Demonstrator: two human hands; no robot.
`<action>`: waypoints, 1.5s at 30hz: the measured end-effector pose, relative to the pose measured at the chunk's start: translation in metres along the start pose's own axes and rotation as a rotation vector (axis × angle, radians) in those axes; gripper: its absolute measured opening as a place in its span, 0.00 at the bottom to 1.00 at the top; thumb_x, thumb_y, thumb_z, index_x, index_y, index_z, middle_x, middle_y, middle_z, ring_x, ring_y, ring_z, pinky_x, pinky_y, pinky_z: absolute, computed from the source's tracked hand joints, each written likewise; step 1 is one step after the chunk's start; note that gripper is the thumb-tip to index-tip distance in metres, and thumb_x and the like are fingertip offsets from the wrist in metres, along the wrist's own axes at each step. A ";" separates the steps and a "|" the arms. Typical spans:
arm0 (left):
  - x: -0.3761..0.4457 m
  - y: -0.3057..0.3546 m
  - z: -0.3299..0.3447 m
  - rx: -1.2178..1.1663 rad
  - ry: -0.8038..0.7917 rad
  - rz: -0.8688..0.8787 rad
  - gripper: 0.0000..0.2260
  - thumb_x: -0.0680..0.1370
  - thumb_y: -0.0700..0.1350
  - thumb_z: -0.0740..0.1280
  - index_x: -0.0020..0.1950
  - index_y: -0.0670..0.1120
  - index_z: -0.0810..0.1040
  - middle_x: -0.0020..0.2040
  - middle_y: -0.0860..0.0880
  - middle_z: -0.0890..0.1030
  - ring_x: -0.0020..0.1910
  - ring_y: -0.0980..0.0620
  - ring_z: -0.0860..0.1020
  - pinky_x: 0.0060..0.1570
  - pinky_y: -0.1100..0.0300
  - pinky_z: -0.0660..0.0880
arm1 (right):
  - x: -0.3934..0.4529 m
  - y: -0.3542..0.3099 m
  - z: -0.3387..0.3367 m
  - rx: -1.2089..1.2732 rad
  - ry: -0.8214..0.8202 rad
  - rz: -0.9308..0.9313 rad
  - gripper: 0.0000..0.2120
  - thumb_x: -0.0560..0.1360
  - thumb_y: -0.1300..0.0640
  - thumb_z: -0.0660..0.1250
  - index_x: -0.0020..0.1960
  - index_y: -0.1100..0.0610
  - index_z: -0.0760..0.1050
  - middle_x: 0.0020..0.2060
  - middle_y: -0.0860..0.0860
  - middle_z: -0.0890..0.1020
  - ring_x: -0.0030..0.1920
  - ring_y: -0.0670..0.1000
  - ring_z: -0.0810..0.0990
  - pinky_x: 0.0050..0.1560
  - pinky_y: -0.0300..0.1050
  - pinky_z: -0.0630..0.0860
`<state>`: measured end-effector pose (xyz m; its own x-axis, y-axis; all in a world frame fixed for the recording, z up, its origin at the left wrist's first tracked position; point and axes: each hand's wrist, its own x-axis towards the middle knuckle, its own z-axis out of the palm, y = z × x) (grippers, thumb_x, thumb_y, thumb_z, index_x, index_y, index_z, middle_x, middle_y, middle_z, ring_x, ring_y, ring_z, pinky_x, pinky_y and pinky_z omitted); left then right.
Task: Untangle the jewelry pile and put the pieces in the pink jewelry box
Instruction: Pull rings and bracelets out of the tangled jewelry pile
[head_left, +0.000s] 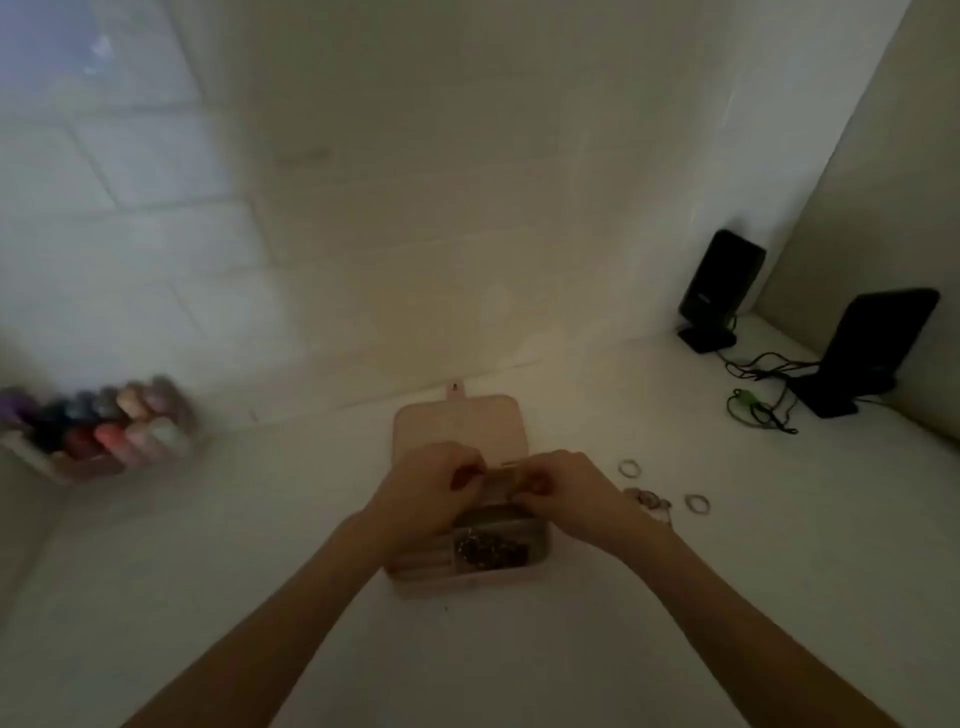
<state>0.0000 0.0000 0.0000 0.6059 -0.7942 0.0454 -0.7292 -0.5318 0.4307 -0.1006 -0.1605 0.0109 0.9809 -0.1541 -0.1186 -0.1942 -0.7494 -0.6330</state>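
The pink jewelry box (415, 574) lies open on the white table, its lid (460, 423) folded back flat. A dark beaded piece (488, 552) sits in its front right compartment. My left hand (426, 486) and my right hand (563, 491) hover together over the box's middle, fingers curled, pinching a thin pale piece (501, 474) stretched between them. The picture is dim and blurred, so I cannot make out what kind of piece it is. Loose rings (629, 468) and a small jewelry cluster (649, 500) lie on the table right of the box.
A tray of coloured nail polish bottles (104, 426) stands at the far left. Two black speakers (719, 291) with tangled cables (758, 405) occupy the back right corner. Another ring (696, 503) lies further right. A wall rises just behind the box.
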 end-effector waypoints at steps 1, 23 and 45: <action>-0.003 -0.011 0.010 0.001 0.068 0.067 0.10 0.75 0.49 0.62 0.45 0.47 0.81 0.40 0.51 0.81 0.42 0.52 0.75 0.44 0.57 0.70 | 0.002 0.007 0.007 -0.005 0.025 -0.036 0.05 0.72 0.60 0.70 0.47 0.57 0.82 0.44 0.53 0.84 0.43 0.49 0.79 0.45 0.38 0.73; 0.004 -0.039 0.033 0.026 0.203 0.231 0.02 0.71 0.45 0.72 0.41 0.50 0.85 0.31 0.62 0.74 0.39 0.56 0.74 0.50 0.50 0.73 | -0.014 0.020 0.039 -0.361 0.233 -0.247 0.06 0.72 0.59 0.71 0.46 0.50 0.84 0.37 0.45 0.81 0.32 0.36 0.70 0.37 0.25 0.66; -0.006 -0.033 0.037 -0.048 0.465 0.302 0.11 0.78 0.46 0.58 0.46 0.44 0.79 0.40 0.48 0.81 0.41 0.50 0.76 0.42 0.60 0.68 | 0.002 -0.022 0.022 -0.868 -0.219 -0.524 0.21 0.76 0.59 0.61 0.62 0.36 0.70 0.43 0.42 0.63 0.47 0.47 0.60 0.39 0.38 0.63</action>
<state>0.0083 0.0112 -0.0481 0.4563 -0.6902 0.5615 -0.8836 -0.2774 0.3771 -0.0942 -0.1299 0.0080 0.9072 0.3807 -0.1788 0.4034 -0.9080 0.1133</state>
